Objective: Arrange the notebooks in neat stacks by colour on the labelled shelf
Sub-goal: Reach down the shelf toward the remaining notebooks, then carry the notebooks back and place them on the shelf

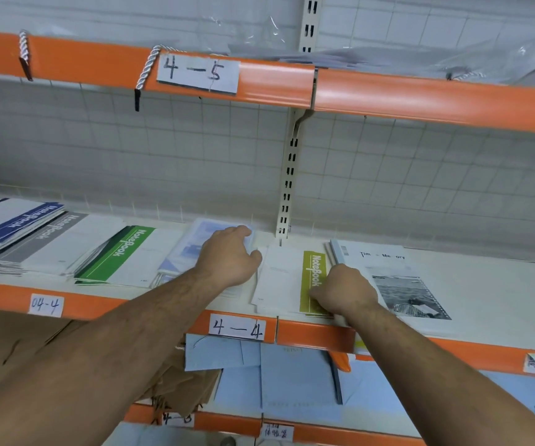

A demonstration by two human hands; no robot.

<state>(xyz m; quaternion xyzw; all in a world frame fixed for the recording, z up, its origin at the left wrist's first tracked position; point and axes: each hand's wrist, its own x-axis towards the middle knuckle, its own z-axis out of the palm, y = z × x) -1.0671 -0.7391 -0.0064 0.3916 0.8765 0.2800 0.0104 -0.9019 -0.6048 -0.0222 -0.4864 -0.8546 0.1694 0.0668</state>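
On the shelf labelled 4-4 (236,329) lie stacks of notebooks: blue (18,222), grey (46,236), green (121,252), light blue (192,246) and yellow-green (311,278). My left hand (227,255) rests on top of the light blue stack with its fingers bent over the far edge. My right hand (343,292) grips the near right edge of the yellow-green notebook stack, fingers curled round it. A black-and-white photo-cover notebook (398,278) lies just right of that hand.
An orange shelf edge (420,98) labelled 4-5 hangs above, with white cords over it. Below, brown paper bags (18,342) and pale blue envelopes (295,375) fill the lower shelf. A slotted upright post (288,175) stands at the back centre.
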